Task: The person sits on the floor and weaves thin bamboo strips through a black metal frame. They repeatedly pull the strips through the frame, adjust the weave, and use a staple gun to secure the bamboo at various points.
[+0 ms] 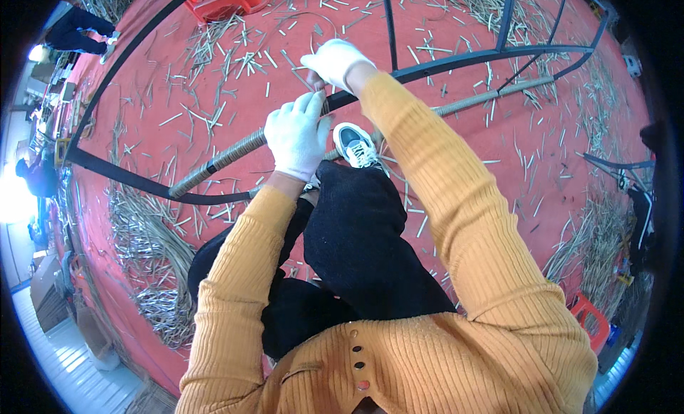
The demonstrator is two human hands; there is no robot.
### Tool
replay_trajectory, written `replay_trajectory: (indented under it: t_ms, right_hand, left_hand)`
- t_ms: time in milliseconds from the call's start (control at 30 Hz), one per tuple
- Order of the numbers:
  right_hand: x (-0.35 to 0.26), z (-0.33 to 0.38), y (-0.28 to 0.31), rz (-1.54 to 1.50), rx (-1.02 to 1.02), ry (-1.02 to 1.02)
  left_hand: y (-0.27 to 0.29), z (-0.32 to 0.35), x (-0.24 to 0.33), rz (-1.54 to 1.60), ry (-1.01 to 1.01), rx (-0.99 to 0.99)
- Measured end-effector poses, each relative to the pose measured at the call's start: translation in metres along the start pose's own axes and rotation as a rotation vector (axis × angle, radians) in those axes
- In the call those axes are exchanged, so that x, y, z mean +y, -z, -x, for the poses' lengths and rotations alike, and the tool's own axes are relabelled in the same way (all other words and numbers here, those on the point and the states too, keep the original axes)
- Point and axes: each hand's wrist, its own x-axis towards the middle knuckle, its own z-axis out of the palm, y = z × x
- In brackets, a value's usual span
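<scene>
A black metal frame (420, 68) stretches across in front of me. One of its bars carries a tight wrapping of tan, straw-like strand (228, 154) on its left part, up to where my hands are. My left hand (296, 136), in a white glove, is closed around this bar at the end of the wrapping. Just beyond it and to the right, my right hand (338, 63), also white-gloved, has its fingers drawn together above the bar. What those fingers pinch is too small to make out. Another wrapped bar (491, 95) of the frame runs off to the right.
Cut straw pieces (249, 61) litter the red floor covering (285, 29). Bundles of long strands (153, 250) lie at the left, with more (591, 236) at the right. A red plastic stool (224, 2) stands at the far side. Another person (78, 30) is at the far left.
</scene>
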Motion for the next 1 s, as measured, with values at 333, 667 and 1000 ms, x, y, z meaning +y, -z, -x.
replay_trajectory:
  t_ms: [333,667,1000]
  right_hand:
    - [0.083,0.081,-0.104,0.190,0.743,0.384]
    - [0.020,0.025,-0.002,-0.472,0.161,0.138]
    - [0.073,0.092,-0.083,-0.560,0.574,0.256]
  left_hand:
    - [0.008,-0.052,-0.035,0.587,0.290,-0.811]
    - [-0.002,-0.008,0.004,0.207,-0.020,0.032]
    - [-0.010,-0.048,-0.017,0.230,0.214,-0.559]
